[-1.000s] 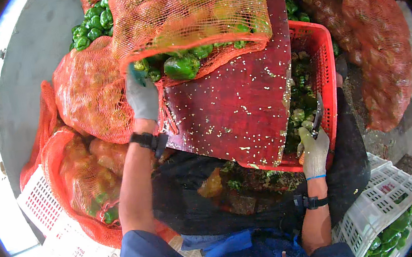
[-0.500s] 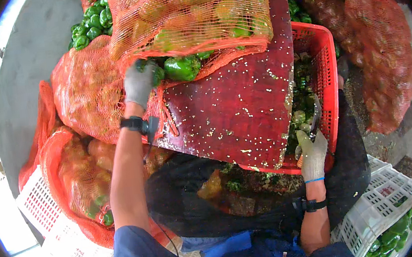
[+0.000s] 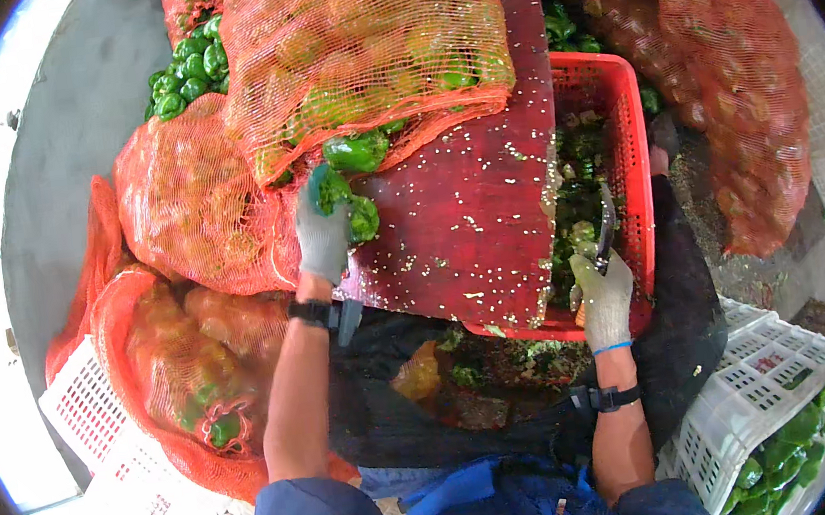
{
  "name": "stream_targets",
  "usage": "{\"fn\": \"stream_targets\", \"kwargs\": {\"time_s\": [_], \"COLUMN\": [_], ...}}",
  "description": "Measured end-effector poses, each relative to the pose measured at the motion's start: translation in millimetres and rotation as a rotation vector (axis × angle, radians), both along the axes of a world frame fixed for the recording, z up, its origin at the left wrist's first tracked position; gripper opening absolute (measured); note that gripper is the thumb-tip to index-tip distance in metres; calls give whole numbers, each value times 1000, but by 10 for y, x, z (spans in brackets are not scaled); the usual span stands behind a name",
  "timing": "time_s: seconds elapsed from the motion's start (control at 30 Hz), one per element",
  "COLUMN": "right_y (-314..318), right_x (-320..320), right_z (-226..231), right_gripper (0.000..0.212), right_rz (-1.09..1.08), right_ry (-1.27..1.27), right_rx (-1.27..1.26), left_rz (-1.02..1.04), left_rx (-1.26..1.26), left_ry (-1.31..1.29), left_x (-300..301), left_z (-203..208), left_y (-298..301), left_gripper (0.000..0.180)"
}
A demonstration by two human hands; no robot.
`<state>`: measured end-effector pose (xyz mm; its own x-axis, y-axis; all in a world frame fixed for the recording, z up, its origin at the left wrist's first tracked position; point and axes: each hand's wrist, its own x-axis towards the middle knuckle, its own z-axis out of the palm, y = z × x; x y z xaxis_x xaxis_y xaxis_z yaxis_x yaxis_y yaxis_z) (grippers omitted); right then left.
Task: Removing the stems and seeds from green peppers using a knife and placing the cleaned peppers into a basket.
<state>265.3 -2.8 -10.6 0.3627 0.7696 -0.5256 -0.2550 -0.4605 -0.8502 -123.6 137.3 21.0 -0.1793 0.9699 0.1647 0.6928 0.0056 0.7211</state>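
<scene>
Glossy green bell pepper (image 3: 331, 192) sitting in a gloved left hand (image 3: 324, 237) near an open mesh sack

The left hand, wearing a pale grey knit glove, is curling its fingers around the pepper. A second green pepper (image 3: 363, 220) is lying just right of these fingers; whether they are gripping it too, I cannot tell. Just above, another green pepper (image 3: 356, 151) is showing at the mouth of an orange-red mesh sack (image 3: 366, 51) that is bulging with peppers.

This sack is resting on a dark red, smooth-faced board (image 3: 449, 223), where small whitish seeds are lying scattered. On the board's right, a red plastic basket (image 3: 634, 144) with slotted walls is holding dark green pepper scraps (image 3: 579, 165). Over its near end, the gloved right hand (image 3: 606, 299) is closing around the orange handle of a knife (image 3: 609, 222), whose curved blade is pointing away from the person.

Farther out, filled orange mesh sacks (image 3: 190, 200) are standing on the left, and others (image 3: 738, 103) are slumping on the right. White plastic crates (image 3: 96, 401) are sitting at lower left, while a white slatted crate (image 3: 748, 383) is standing at lower right beside long green peppers (image 3: 781, 465).
</scene>
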Motion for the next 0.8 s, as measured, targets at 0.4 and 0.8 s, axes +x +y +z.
{"fn": "stream_targets", "kwargs": {"time_s": [0.4,0.8], "right_y": [-95,-104], "right_x": [76,106], "right_z": [-93,-408], "right_gripper": [18,33], "right_rz": [26,91], "right_ry": [-5,-201], "right_rx": [3,116], "left_rz": [-84,190], "left_rx": [83,20], "left_ry": [357,153], "left_x": [917,1174], "left_z": [-121,-136], "left_y": [-850,-816], "left_gripper": [68,73]}}
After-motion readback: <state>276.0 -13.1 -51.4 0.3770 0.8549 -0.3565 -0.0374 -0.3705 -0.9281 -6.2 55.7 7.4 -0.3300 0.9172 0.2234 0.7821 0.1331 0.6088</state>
